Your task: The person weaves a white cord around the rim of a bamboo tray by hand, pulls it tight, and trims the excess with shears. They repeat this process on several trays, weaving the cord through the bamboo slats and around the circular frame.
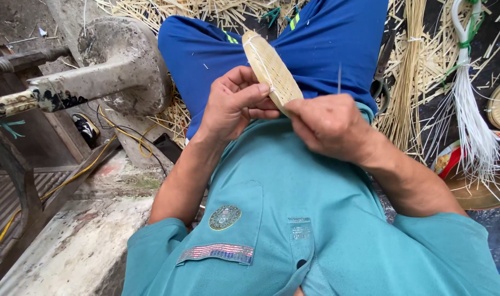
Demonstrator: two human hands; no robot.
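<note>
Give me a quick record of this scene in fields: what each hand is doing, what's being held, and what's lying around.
left hand: grips the bamboo bundle, thumb on its lower part
right hand: holds the bundle's lower end
bamboo bundle: flat, pale slats tied with thin cord, tilted up over the lap
lap: blue trousers
right of person: tied splint bundle; white strips
left of person: grey machine; yellow cable
ground: loose bamboo scraps

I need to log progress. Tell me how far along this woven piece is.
Done: the flat oval woven piece already has a closed body of tight rows. In hand: the left hand grips its lower end while the right hand works at the edge, a thin strip sticking up above it. Left: probably edge finishing; bundles of loose straw strips and white strands lie unused beside.
</note>
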